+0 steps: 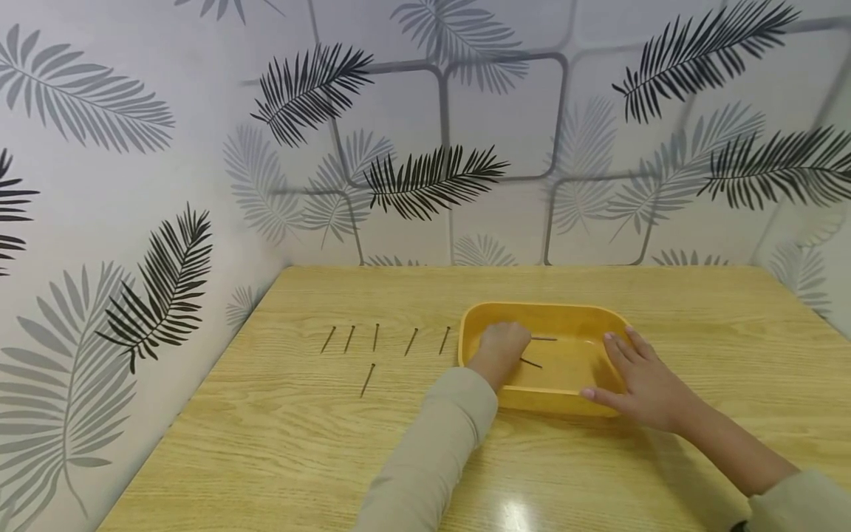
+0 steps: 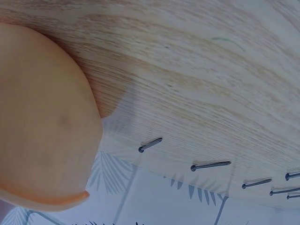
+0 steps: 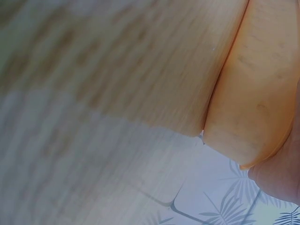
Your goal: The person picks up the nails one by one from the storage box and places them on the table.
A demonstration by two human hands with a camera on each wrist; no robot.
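Observation:
A shallow yellow plastic tray (image 1: 552,399) stands on the wooden table, with dark nails (image 1: 545,338) lying inside. My left hand (image 1: 503,347) reaches over the tray's front left side, its fingers curled down near the nails. The hand itself hides its fingertips, so whether it pinches a nail cannot be told. My right hand (image 1: 648,388) rests on the tray's right end with fingers spread and fairly straight, the thumb at the front rim. Left of the tray, several nails (image 1: 412,341) lie spaced in a row, and a single nail (image 1: 368,380) lies nearer me.
The light wooden table (image 1: 266,451) reaches back to a wall (image 1: 492,118) patterned with feathery leaves. In the left wrist view, the tray's outer wall (image 2: 47,112) fills the left side, and nails (image 2: 211,166) lie beyond it.

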